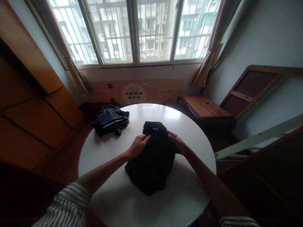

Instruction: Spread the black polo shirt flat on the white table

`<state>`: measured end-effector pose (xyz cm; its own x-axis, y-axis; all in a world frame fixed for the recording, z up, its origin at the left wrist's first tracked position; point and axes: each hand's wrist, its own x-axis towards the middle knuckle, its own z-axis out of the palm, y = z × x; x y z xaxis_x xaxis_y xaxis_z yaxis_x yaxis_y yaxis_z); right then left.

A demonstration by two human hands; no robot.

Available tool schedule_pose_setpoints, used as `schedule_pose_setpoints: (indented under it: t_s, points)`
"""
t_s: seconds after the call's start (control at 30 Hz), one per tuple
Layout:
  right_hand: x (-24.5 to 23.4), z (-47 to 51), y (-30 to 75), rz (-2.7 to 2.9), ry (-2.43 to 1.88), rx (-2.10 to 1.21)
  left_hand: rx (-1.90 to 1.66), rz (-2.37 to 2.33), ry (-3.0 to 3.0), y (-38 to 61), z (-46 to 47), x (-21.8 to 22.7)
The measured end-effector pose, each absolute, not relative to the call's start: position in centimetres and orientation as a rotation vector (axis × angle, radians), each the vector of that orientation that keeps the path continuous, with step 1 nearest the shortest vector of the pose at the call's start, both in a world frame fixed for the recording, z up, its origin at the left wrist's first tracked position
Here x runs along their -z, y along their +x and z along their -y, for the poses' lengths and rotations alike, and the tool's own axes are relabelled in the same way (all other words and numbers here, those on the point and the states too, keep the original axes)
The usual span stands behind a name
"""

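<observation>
striped sleeves (67, 205) reach left hand (139, 145), right hand (177, 142) pinching black garment's (151, 160) edges inside round table's rim (79, 157)

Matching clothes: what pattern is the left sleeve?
Left sleeve: white with reddish-brown stripes, best in the head view.

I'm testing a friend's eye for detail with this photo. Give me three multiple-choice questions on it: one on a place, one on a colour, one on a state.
1. Where does the dark garment with white piping lie?
A. On the wooden bench
B. At the edge of the round white table
C. On the windowsill

2. What colour is the garment under the hands?
A. White
B. Red
C. Black

3. How do the hands stand?
A. The left hand and the right hand both touch that garment
B. Only one touches it
C. Neither touches it

1: B, it sits on the tabletop's far left edge, partly overhanging.
2: C, the fabric is black, with a small white mark near the top.
3: A, the fingers of both hands are on its upper part.
</observation>
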<state>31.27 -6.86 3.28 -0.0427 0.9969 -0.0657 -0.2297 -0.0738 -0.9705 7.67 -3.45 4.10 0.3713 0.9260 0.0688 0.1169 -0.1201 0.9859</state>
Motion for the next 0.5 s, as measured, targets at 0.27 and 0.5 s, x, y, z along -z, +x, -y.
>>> schedule_pose_setpoints:
  t_s: [0.27,0.5]
  points:
    - [-5.7,6.9,32.8,0.838,-1.106,-1.231,-1.189,-0.721,1.087,2.2,1.9,-8.6]
    - [-8.5,8.3,33.7,1.141,-1.078,-1.238,-0.820,-0.824,1.097,0.0,3.0,-11.9]
